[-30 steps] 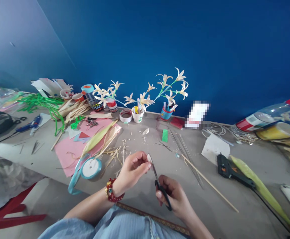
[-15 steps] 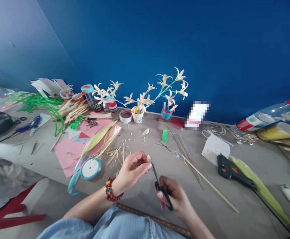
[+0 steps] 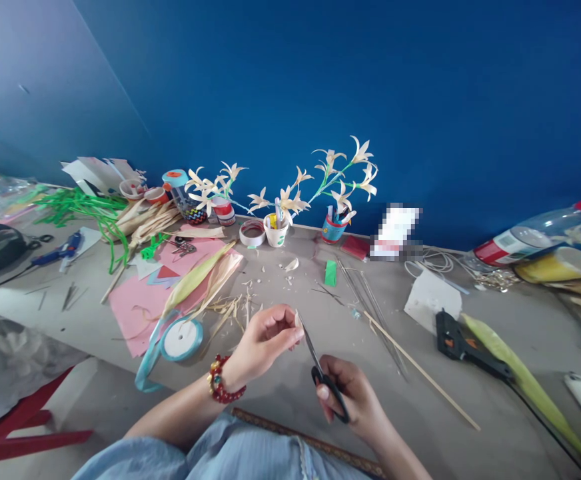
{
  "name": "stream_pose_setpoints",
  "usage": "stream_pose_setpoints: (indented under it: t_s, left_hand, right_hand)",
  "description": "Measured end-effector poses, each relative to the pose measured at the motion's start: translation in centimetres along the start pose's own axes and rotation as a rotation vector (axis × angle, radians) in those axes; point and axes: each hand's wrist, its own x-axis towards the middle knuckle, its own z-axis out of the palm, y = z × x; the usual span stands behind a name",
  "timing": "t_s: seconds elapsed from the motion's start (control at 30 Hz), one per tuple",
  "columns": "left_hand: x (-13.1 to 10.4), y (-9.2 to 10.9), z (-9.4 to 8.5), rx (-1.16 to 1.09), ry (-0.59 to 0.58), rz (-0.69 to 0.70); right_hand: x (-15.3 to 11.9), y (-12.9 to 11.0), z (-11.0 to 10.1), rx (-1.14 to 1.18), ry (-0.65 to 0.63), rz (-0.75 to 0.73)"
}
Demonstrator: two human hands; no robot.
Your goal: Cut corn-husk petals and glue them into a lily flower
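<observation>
So, from my end: the left hand (image 3: 268, 339) has its grip pinched up, thumb against fingertips, with a small pale piece (image 3: 298, 320) poking just past them. The right hand (image 3: 348, 392) has its grip wrapped round the black handles of the scissors (image 3: 315, 362). From that grip their long axis runs forward and to the left, so the tips end right beside the pinch. The piece is in the left grip, ahead and left of the right one, above the bench (image 3: 295, 290). It's tiny and half covered by fingers, so I honestly can't tell if the blades touch it.
</observation>
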Motion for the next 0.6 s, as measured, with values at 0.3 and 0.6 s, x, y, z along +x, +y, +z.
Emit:
stream_pose_setpoints:
  t_s: [0.3,0.6]
  left_hand:
    - [0.19,-0.03,-0.61,0.041,-0.075,-0.007]
    - [0.27,0.08,-0.89,0.073,-0.128,-0.003]
  right_hand:
    - [-0.04,0.11,-0.46,0.008,-0.046,0.011]
    - [0.08,0.03,-0.86,0.023,-0.075,0.006]
